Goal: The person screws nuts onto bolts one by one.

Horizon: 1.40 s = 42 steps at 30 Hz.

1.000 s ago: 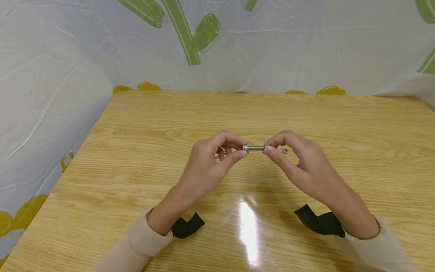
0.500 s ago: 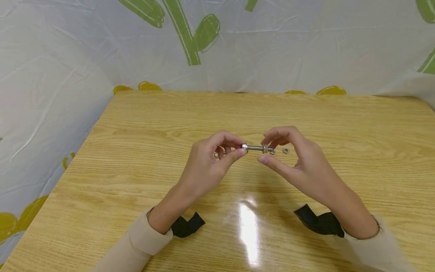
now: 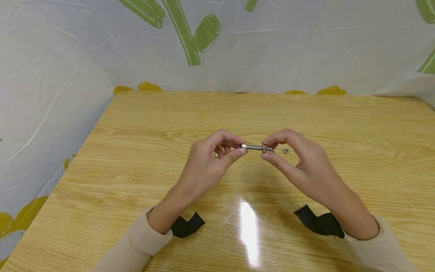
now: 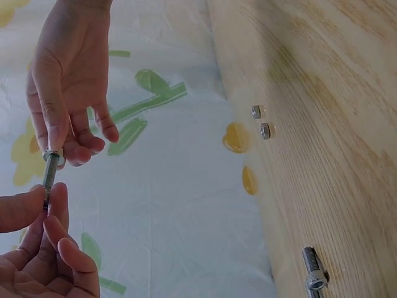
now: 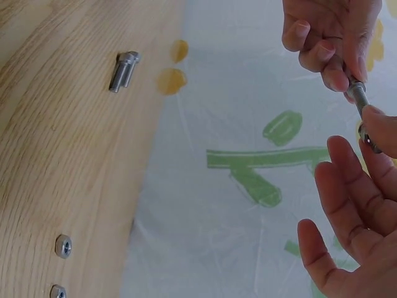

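Observation:
A silver bolt is held level above the wooden table. My left hand pinches its head between thumb and index finger. Near the bolt's far end sits a hex nut, threaded around the shank, with a bit of thread sticking out beyond it. The thumb and index finger of my right hand pinch that nut. In the right wrist view the nut shows partly behind the right thumb, while the other right fingers spread away from it.
Two loose nuts lie on the table, the nearer-camera one clearest in the right wrist view. Two more bolts lie side by side, mostly hidden behind my left hand in the head view. A patterned cloth hangs behind the table.
Half a second ago the right thumb was off the nut and the fingers were spread; now they have closed on it again. The left hand keeps its pinch on the bolt head.

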Each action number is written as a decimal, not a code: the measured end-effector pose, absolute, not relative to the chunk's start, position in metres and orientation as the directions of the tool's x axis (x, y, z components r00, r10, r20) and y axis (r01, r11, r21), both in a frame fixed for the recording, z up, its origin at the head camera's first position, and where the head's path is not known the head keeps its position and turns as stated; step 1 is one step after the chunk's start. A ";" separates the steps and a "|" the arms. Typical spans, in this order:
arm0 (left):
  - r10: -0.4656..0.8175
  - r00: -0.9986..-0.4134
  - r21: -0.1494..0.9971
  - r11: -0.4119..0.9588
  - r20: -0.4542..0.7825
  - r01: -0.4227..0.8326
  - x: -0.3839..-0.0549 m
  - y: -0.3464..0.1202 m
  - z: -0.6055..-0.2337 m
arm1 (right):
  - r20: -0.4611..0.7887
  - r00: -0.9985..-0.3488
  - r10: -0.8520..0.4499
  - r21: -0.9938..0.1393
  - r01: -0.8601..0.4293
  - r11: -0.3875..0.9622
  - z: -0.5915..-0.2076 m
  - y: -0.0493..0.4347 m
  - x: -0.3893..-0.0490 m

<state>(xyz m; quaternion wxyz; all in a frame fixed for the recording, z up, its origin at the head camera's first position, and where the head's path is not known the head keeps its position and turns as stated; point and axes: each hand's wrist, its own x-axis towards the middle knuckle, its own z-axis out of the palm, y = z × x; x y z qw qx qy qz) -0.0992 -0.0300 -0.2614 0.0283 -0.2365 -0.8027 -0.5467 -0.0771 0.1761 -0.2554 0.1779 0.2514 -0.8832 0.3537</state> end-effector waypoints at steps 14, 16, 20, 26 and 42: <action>0.357 -0.882 0.862 0.286 0.308 0.417 -0.098 -0.030 -0.261 | 0.402 -0.872 -0.279 -0.593 -0.481 0.646 -0.256 0.174 -0.075; 0.362 -0.877 0.860 0.281 0.316 0.426 -0.097 -0.029 -0.261 | 0.392 -0.878 -0.274 -0.603 -0.470 0.645 -0.256 0.173 -0.075; 0.368 -0.870 0.856 0.276 0.327 0.438 -0.097 -0.028 -0.261 | 0.388 -0.888 -0.246 -0.617 -0.448 0.647 -0.257 0.171 -0.075; 0.363 -0.874 0.859 0.277 0.321 0.431 -0.096 -0.028 -0.262 | 0.355 -0.913 -0.201 -0.642 -0.394 0.658 -0.255 0.171 -0.074; 0.342 -0.892 0.882 0.263 0.295 0.392 -0.098 -0.029 -0.262 | 0.465 -0.833 -0.299 -0.555 -0.538 0.634 -0.255 0.175 -0.076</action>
